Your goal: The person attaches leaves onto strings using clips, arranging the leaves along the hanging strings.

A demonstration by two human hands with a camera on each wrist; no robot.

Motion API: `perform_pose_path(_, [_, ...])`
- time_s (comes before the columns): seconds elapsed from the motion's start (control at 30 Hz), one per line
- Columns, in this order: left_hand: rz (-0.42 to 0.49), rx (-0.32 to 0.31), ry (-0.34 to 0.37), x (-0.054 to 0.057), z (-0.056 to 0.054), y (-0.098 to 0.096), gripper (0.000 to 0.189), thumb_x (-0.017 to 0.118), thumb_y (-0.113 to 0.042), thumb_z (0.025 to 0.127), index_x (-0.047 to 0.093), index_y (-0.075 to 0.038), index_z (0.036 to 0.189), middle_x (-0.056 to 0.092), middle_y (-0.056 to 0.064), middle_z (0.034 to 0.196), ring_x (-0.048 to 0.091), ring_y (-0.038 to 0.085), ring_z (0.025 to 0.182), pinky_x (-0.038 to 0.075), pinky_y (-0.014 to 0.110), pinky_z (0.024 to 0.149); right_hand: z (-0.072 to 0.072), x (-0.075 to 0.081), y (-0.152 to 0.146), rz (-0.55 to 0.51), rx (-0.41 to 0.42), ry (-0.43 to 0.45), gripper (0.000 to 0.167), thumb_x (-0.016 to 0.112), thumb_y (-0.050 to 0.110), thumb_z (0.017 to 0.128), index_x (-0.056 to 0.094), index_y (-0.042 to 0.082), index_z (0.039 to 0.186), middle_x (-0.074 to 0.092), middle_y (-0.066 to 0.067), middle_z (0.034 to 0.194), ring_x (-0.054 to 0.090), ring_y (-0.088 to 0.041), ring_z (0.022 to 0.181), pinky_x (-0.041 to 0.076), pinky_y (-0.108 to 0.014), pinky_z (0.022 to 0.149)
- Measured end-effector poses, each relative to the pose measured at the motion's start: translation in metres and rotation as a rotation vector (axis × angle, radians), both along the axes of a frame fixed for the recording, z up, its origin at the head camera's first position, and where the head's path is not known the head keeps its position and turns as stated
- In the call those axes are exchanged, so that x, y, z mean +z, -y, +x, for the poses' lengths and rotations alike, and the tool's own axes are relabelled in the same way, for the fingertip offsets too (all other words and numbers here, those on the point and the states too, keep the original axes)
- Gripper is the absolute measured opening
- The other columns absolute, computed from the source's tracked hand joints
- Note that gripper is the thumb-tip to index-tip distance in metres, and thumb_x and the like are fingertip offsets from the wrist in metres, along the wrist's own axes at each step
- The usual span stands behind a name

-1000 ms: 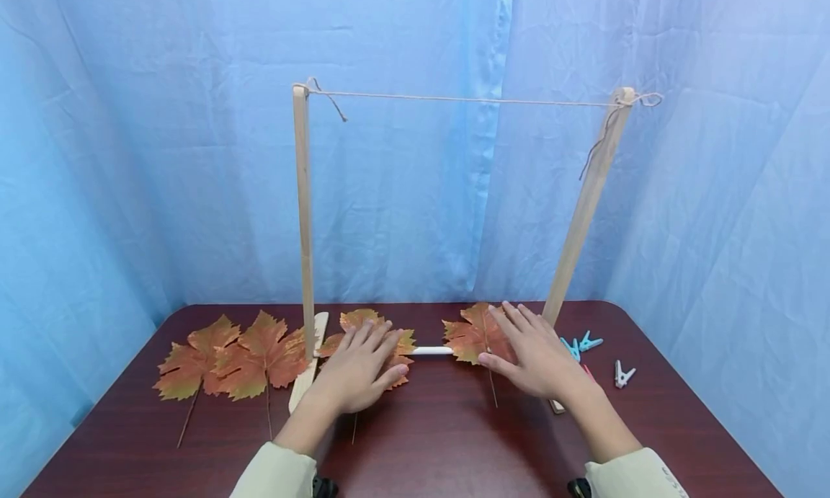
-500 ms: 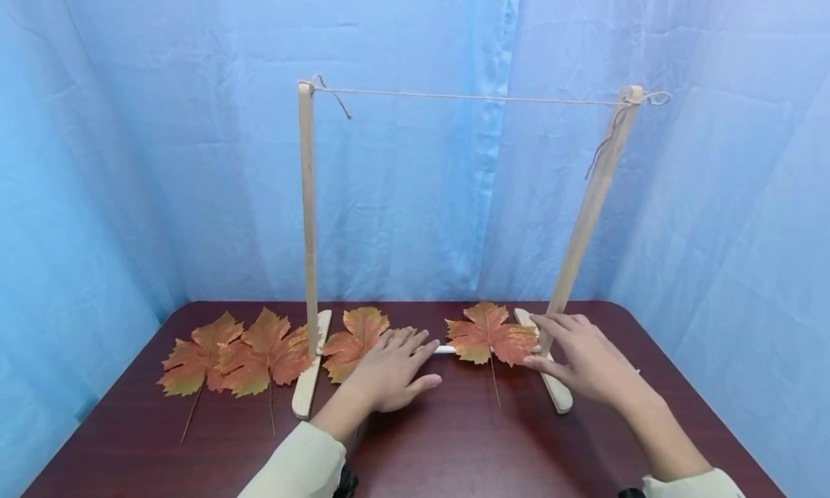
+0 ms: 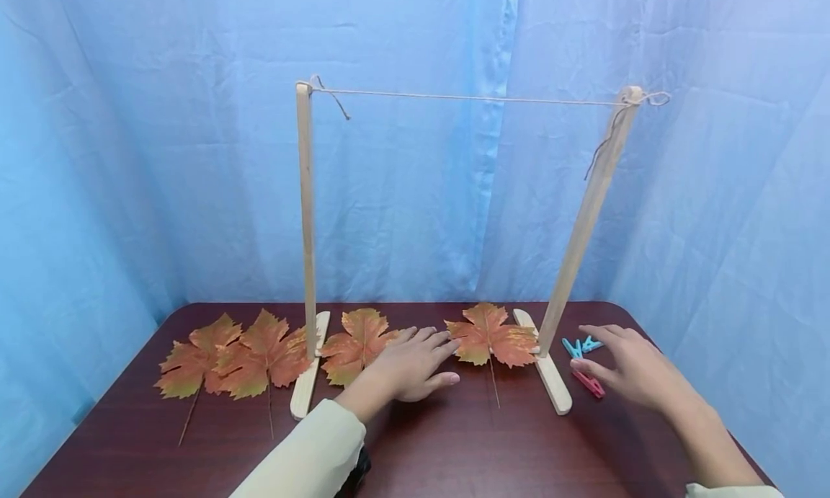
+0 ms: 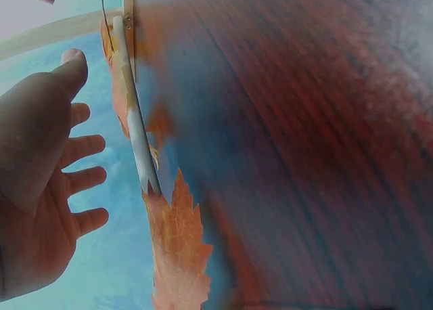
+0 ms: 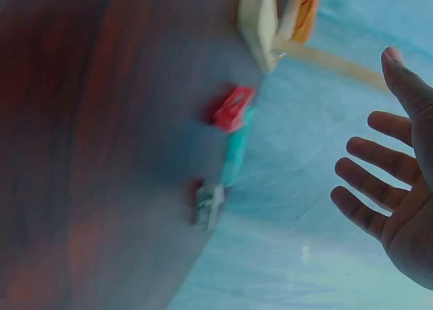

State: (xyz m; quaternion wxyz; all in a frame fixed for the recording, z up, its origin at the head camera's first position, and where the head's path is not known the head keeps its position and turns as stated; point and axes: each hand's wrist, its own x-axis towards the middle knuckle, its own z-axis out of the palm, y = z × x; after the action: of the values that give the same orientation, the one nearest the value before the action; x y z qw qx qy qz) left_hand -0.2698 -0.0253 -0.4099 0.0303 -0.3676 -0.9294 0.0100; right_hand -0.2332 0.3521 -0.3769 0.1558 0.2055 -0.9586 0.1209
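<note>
My left hand (image 3: 411, 365), palm down with fingers spread, hovers over the table between two orange artificial maple leaves, overlapping part of the nearer leaf (image 3: 355, 347). The other leaf (image 3: 489, 336) lies just to its right across the frame's white crossbar. In the left wrist view, that crossbar (image 4: 141, 141) runs past the fingers, and nothing is held. My right hand (image 3: 638, 368), fingers apart, is above small clothespins at the right. Blue clothespins (image 3: 573, 348) and a red clothespin (image 3: 588, 384) show beside its thumb. A grey clothespin (image 5: 208, 205) appears in the right wrist view.
A wooden frame stands on the table, with a left post (image 3: 306, 217), a leaning right post (image 3: 586, 231) and a string (image 3: 454, 96) tied between their tops. Two more leaves (image 3: 262, 357) lie left of it, stems toward me. Blue curtains hang behind the table (image 3: 454, 447).
Both hands have moved right. The left hand slid off the middle leaf toward the gap; the right hand left the right leaf, passed the post and is over the clothespins.
</note>
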Motion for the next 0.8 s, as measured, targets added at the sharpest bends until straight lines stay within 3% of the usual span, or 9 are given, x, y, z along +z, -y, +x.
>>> perform_pose_path(0.3, [0.02, -0.093, 0.021, 0.0, -0.006, -0.014, 0.062, 0.04, -0.054, 0.108, 0.037, -0.022, 0.16, 0.043, 0.0, 0.159, 0.037, 0.023, 0.148, 0.031, 0.048, 0.119, -0.015, -0.03, -0.046, 0.033, -0.036, 0.085, 0.06, 0.082, 0.032, 0.088, 0.062, -0.007, 0.13, 0.067, -0.026, 0.117, 0.067, -0.038, 0.1, 0.052, -0.058, 0.086])
perform_pose_path(0.4, [0.014, -0.121, 0.036, -0.003, -0.006, -0.018, 0.061, 0.04, -0.054, 0.108, 0.035, -0.022, 0.161, 0.042, -0.001, 0.16, 0.036, 0.021, 0.148, 0.032, 0.046, 0.118, -0.021, -0.038, -0.06, 0.048, -0.053, 0.131, 0.061, 0.083, 0.03, 0.087, 0.061, -0.01, 0.128, 0.067, -0.027, 0.113, 0.065, -0.041, 0.101, 0.051, -0.06, 0.085])
perform_pose_path(0.67, [0.006, -0.187, 0.038, -0.005, -0.011, -0.031, 0.06, 0.042, -0.051, 0.109, 0.03, -0.028, 0.163, 0.042, -0.004, 0.159, 0.037, 0.018, 0.147, 0.033, 0.046, 0.117, -0.036, -0.041, -0.086, 0.037, -0.151, 0.299, 0.063, 0.077, 0.034, 0.092, 0.058, -0.016, 0.127, 0.067, -0.03, 0.11, 0.063, -0.048, 0.103, 0.051, -0.062, 0.084])
perform_pose_path(0.8, [0.003, -0.205, 0.009, -0.005, -0.015, -0.037, 0.057, 0.044, -0.05, 0.108, 0.034, -0.031, 0.161, 0.048, -0.005, 0.152, 0.043, 0.017, 0.139, 0.037, 0.044, 0.114, -0.04, -0.044, -0.092, 0.001, -0.202, 0.392, 0.069, 0.072, 0.04, 0.096, 0.055, -0.018, 0.129, 0.067, -0.016, 0.086, 0.064, -0.035, 0.081, 0.053, -0.05, 0.072])
